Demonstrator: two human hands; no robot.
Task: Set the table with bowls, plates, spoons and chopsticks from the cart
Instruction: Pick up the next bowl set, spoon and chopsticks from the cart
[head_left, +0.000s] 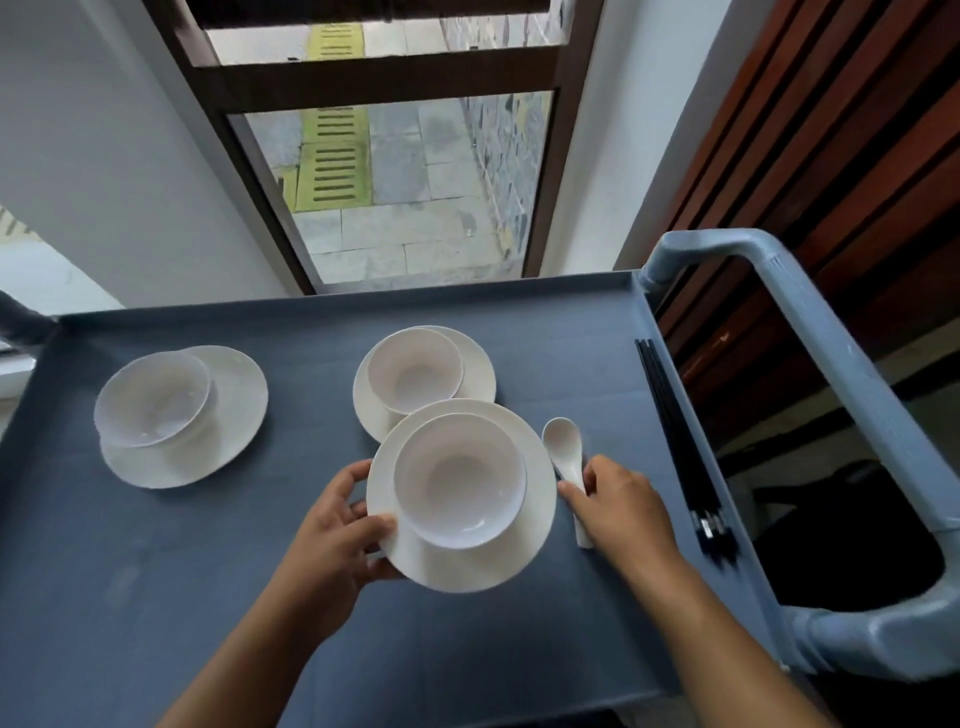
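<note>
left hand (337, 525): thumb on top of rim, fingers (358, 473) curled round the edge, gripping near plate (467, 569) at its 8 o'clock
right hand (618, 499): fingers (569, 491) curled over spoon (561, 441) handle at plate's 3 o'clock, forefinger touching rim; true grip or mere contact, cannot tell
near bowl (460, 480): upright on near plate, mid cart (156, 571), toward 6 o'clock edge
far set (480, 374): bowl on plate at 12 o'clock, partly overlapped by near plate
side set (234, 410): bowl on plate at 9 o'clock, well apart
progress: early, by the look; no table in view, nothing seen laid; three sets, spoon, chopsticks (675, 436) all on cart
left to do: carry every set over, add spoons and chopsticks; one spoon visible only
spoon axis: scoop at 12, handle end at 5, scoop facing up
chopsticks axis: dark bundle along cart's 3 o'clock rim, running 11 to 5, pale-capped ends at 5
</note>
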